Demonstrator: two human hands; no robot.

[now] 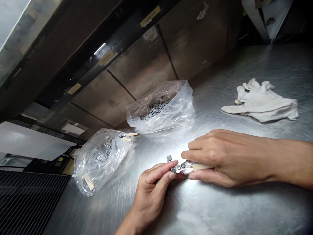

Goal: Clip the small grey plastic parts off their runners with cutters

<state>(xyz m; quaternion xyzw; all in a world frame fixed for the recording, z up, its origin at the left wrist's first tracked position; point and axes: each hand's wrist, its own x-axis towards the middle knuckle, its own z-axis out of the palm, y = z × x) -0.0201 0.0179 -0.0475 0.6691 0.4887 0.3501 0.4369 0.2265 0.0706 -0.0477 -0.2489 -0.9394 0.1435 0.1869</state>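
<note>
right hand (227,160): closed round the cream handle of the nippers (182,167), resting on the desk (220,212) for steadiness. left hand (149,189): fingertips pinch a small grey part (169,158) at the nippers' nose. bag of dark parts (158,107), second bag (102,156) behind; white gloves (264,101) aside.

We find bench (220,209) bare along near edge and between far bag (160,107) and gloves (262,101). Left-edge bag (101,160) and far bag crowd left; wall (137,65) shuts far edge.
</note>
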